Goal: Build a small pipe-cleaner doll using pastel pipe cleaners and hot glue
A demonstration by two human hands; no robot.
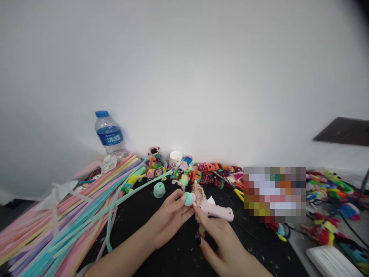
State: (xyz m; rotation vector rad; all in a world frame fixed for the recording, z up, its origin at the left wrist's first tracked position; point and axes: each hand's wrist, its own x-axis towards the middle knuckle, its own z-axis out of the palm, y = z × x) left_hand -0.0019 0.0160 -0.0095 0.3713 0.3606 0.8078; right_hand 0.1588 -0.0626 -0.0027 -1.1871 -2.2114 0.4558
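My left hand (167,217) pinches a small mint-green fuzzy coil (188,199) between thumb and fingertips. My right hand (221,242) reaches in from the lower right, and its index finger touches the same coil from the right. Just behind my fingers a pink glue gun (215,209) lies on the black mat (178,250), nozzle toward the coil. A second mint-green coil (159,190) sits on the mat to the left.
A bundle of long pastel pipe cleaners (66,227) fans across the left. A water bottle (110,134), a small white cup (175,158) and several colourful pipe-cleaner figures (201,173) line the wall. More figures and cables (331,207) lie at right, by a white device (331,261).
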